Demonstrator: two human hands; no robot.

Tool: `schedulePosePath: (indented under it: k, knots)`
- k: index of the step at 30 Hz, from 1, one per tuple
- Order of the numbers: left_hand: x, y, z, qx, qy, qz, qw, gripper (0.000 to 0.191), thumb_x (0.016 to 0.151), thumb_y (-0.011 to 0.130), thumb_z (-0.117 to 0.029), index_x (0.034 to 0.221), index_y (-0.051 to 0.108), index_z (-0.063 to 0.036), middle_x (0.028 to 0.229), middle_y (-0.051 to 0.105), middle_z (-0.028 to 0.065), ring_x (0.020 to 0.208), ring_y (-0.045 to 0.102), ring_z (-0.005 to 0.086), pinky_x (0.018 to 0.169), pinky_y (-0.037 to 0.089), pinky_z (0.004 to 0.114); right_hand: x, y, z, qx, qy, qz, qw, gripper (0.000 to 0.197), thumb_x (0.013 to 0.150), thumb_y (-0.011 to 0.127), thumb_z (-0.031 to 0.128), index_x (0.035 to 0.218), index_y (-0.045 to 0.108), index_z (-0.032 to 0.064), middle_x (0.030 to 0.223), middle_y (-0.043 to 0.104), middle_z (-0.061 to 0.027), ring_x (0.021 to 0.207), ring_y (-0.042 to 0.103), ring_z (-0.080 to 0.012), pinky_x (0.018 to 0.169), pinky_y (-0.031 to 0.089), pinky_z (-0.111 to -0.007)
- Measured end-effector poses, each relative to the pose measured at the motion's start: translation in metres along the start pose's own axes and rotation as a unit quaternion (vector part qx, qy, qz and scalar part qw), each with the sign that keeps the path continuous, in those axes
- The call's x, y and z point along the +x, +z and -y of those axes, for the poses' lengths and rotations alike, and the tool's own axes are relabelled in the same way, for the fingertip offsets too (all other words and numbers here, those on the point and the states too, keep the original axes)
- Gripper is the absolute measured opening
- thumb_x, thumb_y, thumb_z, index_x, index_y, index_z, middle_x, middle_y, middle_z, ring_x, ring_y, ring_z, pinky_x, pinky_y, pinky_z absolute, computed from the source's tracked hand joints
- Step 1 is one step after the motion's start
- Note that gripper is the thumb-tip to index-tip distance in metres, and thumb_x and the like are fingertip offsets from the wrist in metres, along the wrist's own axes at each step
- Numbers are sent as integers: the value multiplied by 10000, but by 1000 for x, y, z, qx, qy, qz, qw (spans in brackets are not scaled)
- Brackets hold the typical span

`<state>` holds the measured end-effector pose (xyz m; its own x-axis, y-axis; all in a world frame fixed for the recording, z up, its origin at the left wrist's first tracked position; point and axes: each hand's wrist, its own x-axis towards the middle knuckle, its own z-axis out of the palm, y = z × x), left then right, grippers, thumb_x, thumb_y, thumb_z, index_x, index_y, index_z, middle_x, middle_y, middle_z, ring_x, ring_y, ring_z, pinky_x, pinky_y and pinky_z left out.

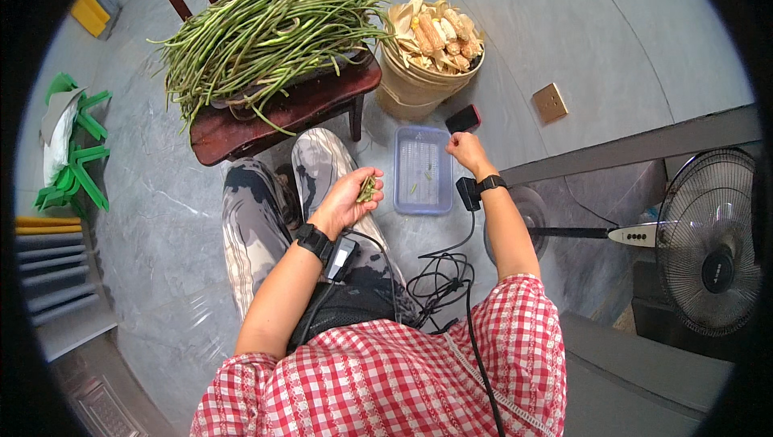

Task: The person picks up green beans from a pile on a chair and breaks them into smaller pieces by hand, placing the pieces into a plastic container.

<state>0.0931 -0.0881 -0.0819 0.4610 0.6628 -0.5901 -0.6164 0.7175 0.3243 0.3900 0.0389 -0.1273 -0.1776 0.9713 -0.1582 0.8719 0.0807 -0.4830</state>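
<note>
My left hand (343, 200), above my knees, is curled around a small bunch of short green bean pieces (366, 189). My right hand (470, 151) hovers by the right rim of a bluish plastic basket (415, 158), its fingers drawn together. Whether anything sits between those fingertips cannot be seen. A few green bits (428, 175) lie on the slotted bottom of the basket. Beyond my knees, a large heap of long beans (272, 38) covers most of a dark red wooden chair (284, 108), some hanging over its edge.
A bucket (416, 90) full of corn cobs (444, 32) and husks stands right of the chair. Near it lies a dark phone-like object (464, 119) with a red edge. Black cables (444, 280) coil beside my lap. A standing fan (712, 244) is at right, green-legged stools (75, 153) at left.
</note>
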Motion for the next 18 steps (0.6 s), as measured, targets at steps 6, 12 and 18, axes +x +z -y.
schedulePosePath:
  k: [6, 12, 18]
  knots:
    - [4, -3, 2, 4, 2, -6, 1000, 211, 929, 443, -219, 985, 524, -32, 747, 552, 60, 587, 559, 169, 436, 455, 251, -26, -20, 83, 114, -91, 53, 988, 191, 741, 626, 183, 805, 631, 3, 744, 639, -160, 697, 626, -304, 644, 483, -371]
    - [3, -2, 2, -8, 3, -13, 1000, 239, 945, 420, -223, 985, 540, -21, 769, 584, 82, 620, 590, 189, 485, 509, 281, -57, -23, 163, 133, -259, 132, 948, 217, 749, 627, 215, 823, 635, 11, 778, 635, -152, 711, 617, -311, 647, 482, -377]
    - [2, -2, 2, 1, 22, 1, 1000, 225, 946, 420, -237, 915, 564, -66, 739, 595, 51, 607, 592, 156, 486, 513, 260, -70, -16, 194, 40, -320, 136, 937, 234, 737, 637, 248, 841, 651, 39, 818, 622, -142, 781, 609, -334, 677, 486, -405]
